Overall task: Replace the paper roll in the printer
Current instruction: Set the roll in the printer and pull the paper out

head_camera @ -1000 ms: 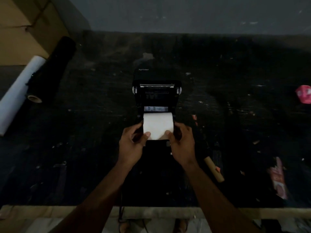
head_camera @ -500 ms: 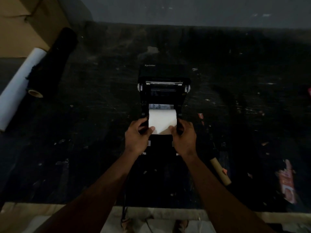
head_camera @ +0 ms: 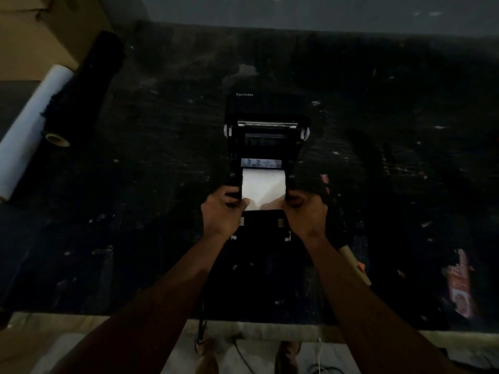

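Note:
A black Xprinter printer stands in the middle of the dark table with its lid swung open toward the far side. A white paper roll sits in its open bay. My left hand grips the roll's left end and my right hand grips its right end, thumbs resting on the paper's near edge. The roll's ends are hidden by my fingers. An empty brown cardboard core lies on the table just right of my right forearm.
A long white roll and a black roll lie at the far left beside a cardboard box. A red wrapper lies at the right. The table's near edge runs below my forearms; cables hang beneath it.
Both hands have slid outward along the roll and pressed it lower into the printer's bay. The camera has tilted slightly, shifting the printer in view.

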### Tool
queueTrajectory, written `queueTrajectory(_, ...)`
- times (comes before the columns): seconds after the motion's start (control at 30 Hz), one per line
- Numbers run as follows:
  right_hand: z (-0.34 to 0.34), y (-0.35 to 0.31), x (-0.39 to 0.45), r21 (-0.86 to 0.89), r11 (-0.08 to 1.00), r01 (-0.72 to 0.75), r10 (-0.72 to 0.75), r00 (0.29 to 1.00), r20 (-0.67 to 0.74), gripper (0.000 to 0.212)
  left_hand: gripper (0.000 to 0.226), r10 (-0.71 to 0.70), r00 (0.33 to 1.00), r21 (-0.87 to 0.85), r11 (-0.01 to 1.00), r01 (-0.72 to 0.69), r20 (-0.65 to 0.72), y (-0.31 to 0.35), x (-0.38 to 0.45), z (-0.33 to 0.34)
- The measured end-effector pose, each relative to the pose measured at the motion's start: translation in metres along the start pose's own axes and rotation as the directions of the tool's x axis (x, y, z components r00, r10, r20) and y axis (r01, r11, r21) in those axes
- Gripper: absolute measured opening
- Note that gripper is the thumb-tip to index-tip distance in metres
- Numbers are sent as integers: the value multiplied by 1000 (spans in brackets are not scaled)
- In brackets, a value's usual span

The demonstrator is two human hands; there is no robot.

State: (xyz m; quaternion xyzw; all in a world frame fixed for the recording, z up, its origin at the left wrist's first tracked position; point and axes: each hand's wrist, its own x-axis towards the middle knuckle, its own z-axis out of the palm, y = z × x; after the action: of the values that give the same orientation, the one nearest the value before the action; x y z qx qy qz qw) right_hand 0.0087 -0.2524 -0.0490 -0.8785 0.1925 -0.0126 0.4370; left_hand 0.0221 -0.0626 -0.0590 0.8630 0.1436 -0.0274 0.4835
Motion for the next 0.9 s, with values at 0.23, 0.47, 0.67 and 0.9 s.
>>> queueTrajectory(0.23,-5,8,10,174,943,-285,263,955,137,16,23,-249,935,-326,888,324,252,-4,6,-12)
queueTrajectory(0.47,-15,6,18,215,920,-328,274,930,247,15,35,-255,846,-258,876,408,469,8,17,-35)
queueTrajectory(0.67,-14,6,19,265,903,-338,248,914,320,8,40,-258,844,-210,896,392,471,12,19,-36)
queueTrajectory(0.9,-8,16,28,66,971,-232,201,929,310,12,31,-211,878,18,974,226,429,4,23,-30)
